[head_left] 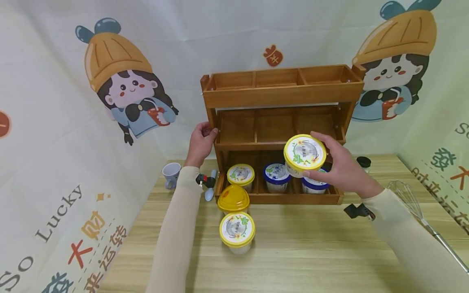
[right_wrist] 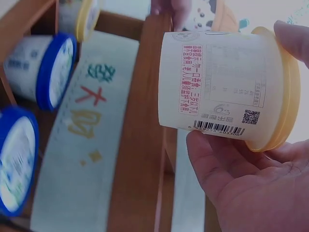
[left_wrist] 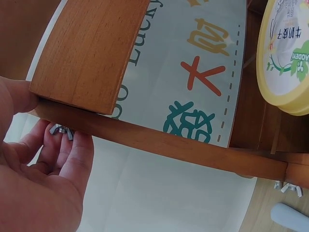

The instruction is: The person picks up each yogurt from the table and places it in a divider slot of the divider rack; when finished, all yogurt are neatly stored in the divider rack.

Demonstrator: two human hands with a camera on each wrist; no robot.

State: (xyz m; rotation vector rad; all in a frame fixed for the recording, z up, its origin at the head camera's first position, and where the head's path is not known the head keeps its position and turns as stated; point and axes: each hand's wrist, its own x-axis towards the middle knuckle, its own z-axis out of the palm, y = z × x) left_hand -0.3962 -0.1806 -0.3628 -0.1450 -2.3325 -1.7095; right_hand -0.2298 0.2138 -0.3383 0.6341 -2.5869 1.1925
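My right hand (head_left: 338,169) grips a white tub with a yellow lid (head_left: 305,152) in front of the three-tier wooden rack (head_left: 282,96). In the right wrist view, thumb and fingers clasp the tub (right_wrist: 212,82) around its lid and wall, its printed label showing. At the rack's left side, my left hand (head_left: 202,144) holds the side post; the left wrist view has the thumb in front and fingers (left_wrist: 77,159) behind, beside a wing nut (left_wrist: 62,130). Below, on the bottom shelf, sit a yellow-lidded tub (head_left: 240,174) and two blue-lidded tubs (head_left: 277,173), one partly hidden.
Before the rack stand a tub with a domed yellow lid (head_left: 233,197) and another yellow-lidded tub (head_left: 237,230). A mug (head_left: 171,174) and light-blue spoon (head_left: 209,193) are at left. Rightward lie a whisk (head_left: 410,199) and a black-capped jar (head_left: 364,162).
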